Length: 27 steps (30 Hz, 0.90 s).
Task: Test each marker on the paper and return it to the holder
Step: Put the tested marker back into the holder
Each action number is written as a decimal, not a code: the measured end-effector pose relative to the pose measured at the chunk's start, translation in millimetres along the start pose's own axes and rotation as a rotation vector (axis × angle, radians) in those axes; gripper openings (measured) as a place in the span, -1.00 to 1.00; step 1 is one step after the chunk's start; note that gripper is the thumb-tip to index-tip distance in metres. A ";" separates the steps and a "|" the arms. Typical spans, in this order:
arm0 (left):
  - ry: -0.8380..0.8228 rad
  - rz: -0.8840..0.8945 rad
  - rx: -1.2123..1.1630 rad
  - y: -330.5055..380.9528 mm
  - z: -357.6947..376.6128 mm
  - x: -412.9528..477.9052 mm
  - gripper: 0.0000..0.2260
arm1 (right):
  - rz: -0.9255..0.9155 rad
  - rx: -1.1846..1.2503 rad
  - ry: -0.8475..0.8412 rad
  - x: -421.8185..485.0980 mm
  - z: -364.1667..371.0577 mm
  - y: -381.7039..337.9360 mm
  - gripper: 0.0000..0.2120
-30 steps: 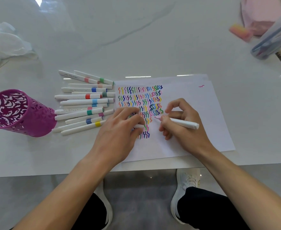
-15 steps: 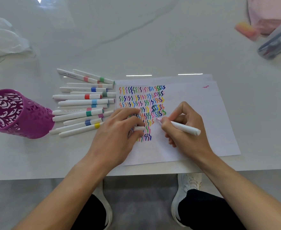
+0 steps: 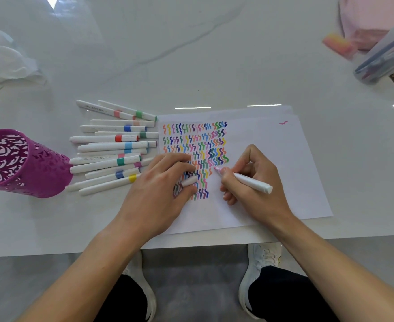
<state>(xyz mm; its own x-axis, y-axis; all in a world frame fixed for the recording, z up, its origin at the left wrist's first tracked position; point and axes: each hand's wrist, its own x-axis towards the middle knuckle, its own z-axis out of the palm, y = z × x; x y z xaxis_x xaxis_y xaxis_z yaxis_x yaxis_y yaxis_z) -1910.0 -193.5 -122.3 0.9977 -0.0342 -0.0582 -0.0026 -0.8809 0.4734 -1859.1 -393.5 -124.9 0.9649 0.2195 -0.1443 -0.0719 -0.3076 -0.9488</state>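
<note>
1. Pinching a white marker (image 3: 253,184) low on the barrel with the right hand (image 3: 263,198), pink nib at the paper (image 3: 284,170), just right of the squiggle rows; touching or not, cannot tell.
2. Gripping the loose cap (image 3: 189,181) in the curled left hand (image 3: 158,194), with that hand resting on the paper's left part.
3. Probably light, stiff and smooth: best taken mid-barrel, then capped straight and firmly.
4. Just left of the paper, on the white table (image 3: 214,66): a heap of capped markers (image 3: 112,147).
5. Farther left: the purple holder (image 3: 40,173), perforated, with no marker seen inside.
</note>
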 end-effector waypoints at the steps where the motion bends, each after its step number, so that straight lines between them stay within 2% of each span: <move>1: 0.005 0.004 -0.005 -0.2 0.2 0.3 -0.65 | 0.000 -0.005 -0.002 0.1 0.1 0.0 -0.75; 7: -0.012 0.024 0.001 -1.5 1.1 1.5 -0.54 | -0.003 -0.008 -0.009 1.1 0.0 0.5 -0.75; 21: -0.006 0.001 0.007 1.7 -0.6 1.8 -0.54 | 0.012 -0.072 -0.037 1.6 0.4 -0.4 -0.76; 27: -0.009 -0.009 0.018 0.7 -0.3 2.2 -0.53 | 0.029 -0.091 0.015 1.4 1.4 0.5 -0.75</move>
<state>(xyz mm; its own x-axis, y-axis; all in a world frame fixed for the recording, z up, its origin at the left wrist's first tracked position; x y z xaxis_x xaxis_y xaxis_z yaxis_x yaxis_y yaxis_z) -1907.8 -194.1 -121.8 0.9971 -0.0306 -0.0699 0.0047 -0.8895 0.4569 -1858.1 -392.1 -125.9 0.9666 0.1953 -0.1661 -0.0772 -0.3963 -0.9149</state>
